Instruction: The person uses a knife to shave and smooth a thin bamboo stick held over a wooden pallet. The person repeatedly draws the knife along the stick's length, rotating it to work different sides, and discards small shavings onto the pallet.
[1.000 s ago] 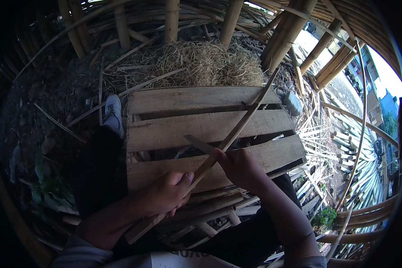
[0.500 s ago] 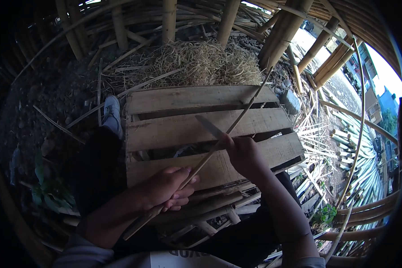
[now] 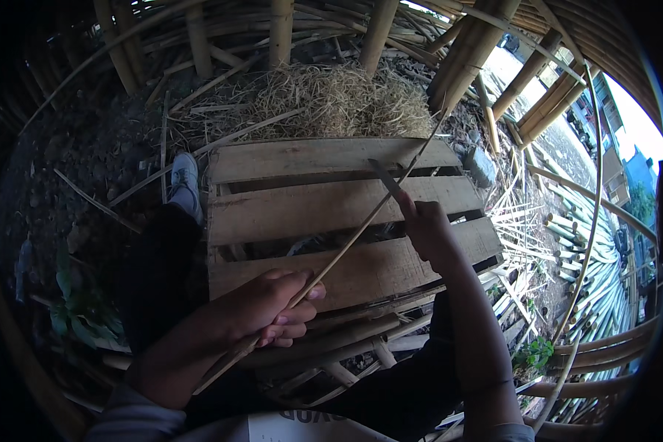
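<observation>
The left hand (image 3: 272,313) was curled around a thin bamboo strip (image 3: 361,228), pinching it near its lower end. The strip slanted up and right across a wooden pallet (image 3: 309,202). The right hand (image 3: 429,234) was closed on a knife (image 3: 385,179), blade against the strip. Straw (image 3: 339,103) lay beyond the pallet.
</observation>
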Motion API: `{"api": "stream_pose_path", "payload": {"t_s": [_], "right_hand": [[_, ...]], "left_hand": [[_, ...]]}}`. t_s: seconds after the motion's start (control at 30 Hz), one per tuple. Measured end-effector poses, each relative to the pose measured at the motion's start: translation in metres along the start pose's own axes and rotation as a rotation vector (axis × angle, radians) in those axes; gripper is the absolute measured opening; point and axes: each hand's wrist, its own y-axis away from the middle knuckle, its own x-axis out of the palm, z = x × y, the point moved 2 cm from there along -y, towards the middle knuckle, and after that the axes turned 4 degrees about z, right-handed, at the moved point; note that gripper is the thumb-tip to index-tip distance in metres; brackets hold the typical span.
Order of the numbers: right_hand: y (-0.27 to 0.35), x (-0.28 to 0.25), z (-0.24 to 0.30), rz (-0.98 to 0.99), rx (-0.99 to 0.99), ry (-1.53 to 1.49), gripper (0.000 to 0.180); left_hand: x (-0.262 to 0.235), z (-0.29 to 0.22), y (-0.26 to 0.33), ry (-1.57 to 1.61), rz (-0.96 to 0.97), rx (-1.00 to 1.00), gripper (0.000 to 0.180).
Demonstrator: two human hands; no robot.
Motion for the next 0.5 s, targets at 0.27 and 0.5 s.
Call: {"api": "stream_pose_path", "payload": {"t_s": [0.27, 0.5], "right_hand": [[0.006, 0.0, -0.005, 0.062, 0.045, -0.109, 0.064], [0.013, -0.004, -0.009, 0.074, 0.015, -0.103, 0.064]], "left_hand": [[0.0, 0.001, 0.004, -0.032, 0.056, -0.01, 0.035], [0.003, 0.001, 0.01, -0.019, 0.06, -0.028, 0.034]]}}
